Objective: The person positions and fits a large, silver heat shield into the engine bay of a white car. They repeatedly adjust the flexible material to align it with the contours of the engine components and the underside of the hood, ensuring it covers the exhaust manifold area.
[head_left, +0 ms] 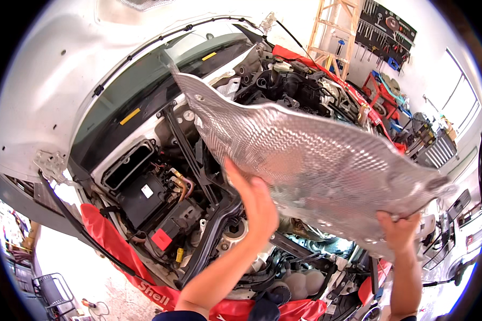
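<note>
The right hand [400, 229] clasps the silver heat shield [310, 155] near its right end; the left hand [257, 206] meets its lower-left edge, grip unclear.

- Pretty clearly a car repair workshop, folks.
- Dead giveaway: an exposed engine bay [182, 214] right under the left fingers [240, 178], with the raised hood [32, 101] up and left of them.
- Red protective cover [110, 232] draped over the car's edge, lower left of those fingers.
- Wall board full of hand tools [370, 25], way past the right fingers [384, 218], plus a wooden ladder-like frame [335, 25] beside it.
</note>
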Demonstrator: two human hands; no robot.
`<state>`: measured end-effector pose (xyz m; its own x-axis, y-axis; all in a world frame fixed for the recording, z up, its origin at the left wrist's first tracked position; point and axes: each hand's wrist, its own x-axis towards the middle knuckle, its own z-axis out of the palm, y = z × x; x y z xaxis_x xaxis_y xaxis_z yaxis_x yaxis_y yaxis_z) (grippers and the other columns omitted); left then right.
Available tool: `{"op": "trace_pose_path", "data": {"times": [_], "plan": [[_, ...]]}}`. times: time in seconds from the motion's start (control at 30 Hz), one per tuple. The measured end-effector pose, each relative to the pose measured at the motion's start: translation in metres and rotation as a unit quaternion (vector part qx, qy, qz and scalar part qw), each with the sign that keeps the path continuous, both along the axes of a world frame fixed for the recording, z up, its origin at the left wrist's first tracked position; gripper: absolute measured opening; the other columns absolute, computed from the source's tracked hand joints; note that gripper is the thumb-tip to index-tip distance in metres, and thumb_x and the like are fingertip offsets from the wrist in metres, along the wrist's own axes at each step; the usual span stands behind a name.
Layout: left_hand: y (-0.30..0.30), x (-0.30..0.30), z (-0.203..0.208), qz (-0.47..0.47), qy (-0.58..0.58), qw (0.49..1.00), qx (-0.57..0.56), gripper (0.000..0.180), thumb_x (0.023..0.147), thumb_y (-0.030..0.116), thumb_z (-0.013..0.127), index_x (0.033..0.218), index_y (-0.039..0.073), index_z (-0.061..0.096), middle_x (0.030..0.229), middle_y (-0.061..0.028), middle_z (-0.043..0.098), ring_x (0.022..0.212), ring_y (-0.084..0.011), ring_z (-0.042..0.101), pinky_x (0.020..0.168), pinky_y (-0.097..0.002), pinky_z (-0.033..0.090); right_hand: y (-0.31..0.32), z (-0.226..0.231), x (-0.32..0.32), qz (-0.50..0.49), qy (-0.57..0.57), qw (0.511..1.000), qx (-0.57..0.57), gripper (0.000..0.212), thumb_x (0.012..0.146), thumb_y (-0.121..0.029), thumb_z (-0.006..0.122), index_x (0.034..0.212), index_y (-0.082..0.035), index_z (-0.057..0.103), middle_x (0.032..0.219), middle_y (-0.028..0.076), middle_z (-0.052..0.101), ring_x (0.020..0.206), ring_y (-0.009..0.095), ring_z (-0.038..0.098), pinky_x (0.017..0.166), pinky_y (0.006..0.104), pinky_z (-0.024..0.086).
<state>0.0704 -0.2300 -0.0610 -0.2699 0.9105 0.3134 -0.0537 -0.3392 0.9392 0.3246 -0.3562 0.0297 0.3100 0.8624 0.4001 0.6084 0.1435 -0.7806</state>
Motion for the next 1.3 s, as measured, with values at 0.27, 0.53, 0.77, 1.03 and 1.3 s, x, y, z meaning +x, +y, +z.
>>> {"op": "trace_pose_path", "data": {"times": [0.27, 0.53, 0.77, 1.03, 1.3], "plan": [[0.007, 0.004, -0.092, 0.075, 0.094, 0.987, 0.104, 0.074, 0.102, 0.038, 0.035, 0.15, -0.003, -0.003, 0.156, -0.0286, -0.006, 0.144, -0.0459, -0.007, 0.115, -0.0553, 0.0, 0.01, -0.055, -0.026, 0.039, -0.144, 0.989, 0.013, 0.049, 0.067, 0.002, 0.077, 0.112, 0.004, 0.055, 0.099, 0.008, 0.066, 0.089, 0.018, 0.062, 0.08, 0.0338, 0.05], [-0.017, 0.041, -0.067, 0.038, 0.049, 0.998, 0.029, 0.068, 0.101, 0.03, 0.04, 0.149, -0.007, 0.009, 0.156, -0.0274, -0.007, 0.145, -0.0423, -0.003, 0.115, -0.0513, 0.006, 0.025, -0.051, 0.036, -0.043, -0.145, 0.986, -0.069, 0.034, 0.073, -0.001, 0.071, 0.105, 0.004, 0.062, 0.105, 0.01, 0.065, 0.095, 0.022, 0.061, 0.088, 0.034, 0.047], [-0.041, 0.044, -0.105, 0.071, 0.029, 0.995, -0.056, 0.068, 0.101, 0.027, 0.043, 0.147, -0.009, 0.009, 0.155, -0.0303, -0.003, 0.145, -0.0447, 0.002, 0.115, -0.0514, 0.008, 0.017, -0.034, 0.005, -0.014, -0.109, 0.967, -0.228, 0.04, 0.076, -0.012, 0.075, 0.11, 0.003, 0.062, 0.106, 0.01, 0.065, 0.1, 0.021, 0.059, 0.092, 0.036, 0.044], [0.03, -0.06, -0.006, 0.363, 0.102, 0.911, 0.168, 0.059, 0.103, 0.039, 0.028, 0.142, -0.005, 0.031, 0.148, -0.0237, 0.032, 0.138, -0.0376, 0.03, 0.116, -0.0502, 0.017, 0.02, -0.018, -0.048, 0.124, -0.289, 0.949, 0.012, 0.023, 0.068, -0.005, 0.073, 0.091, -0.01, 0.073, 0.069, 0.003, 0.063, 0.063, 0.016, 0.06, 0.051, 0.0301, 0.045], [0.105, -0.112, 0.138, 0.239, 0.283, 0.898, 0.238, 0.075, 0.101, 0.054, 0.02, 0.065, 0.0, 0.057, 0.066, -0.0083, 0.057, 0.069, -0.0213, 0.054, 0.083, -0.0337, 0.044, 0.061, 0.031, -0.037, 0.173, -0.215, 0.955, -0.109, 0.024, 0.082, -0.028, 0.068, 0.081, -0.004, 0.07, 0.071, 0.018, 0.066, 0.067, 0.035, 0.065, 0.064, 0.043, 0.054]]}}
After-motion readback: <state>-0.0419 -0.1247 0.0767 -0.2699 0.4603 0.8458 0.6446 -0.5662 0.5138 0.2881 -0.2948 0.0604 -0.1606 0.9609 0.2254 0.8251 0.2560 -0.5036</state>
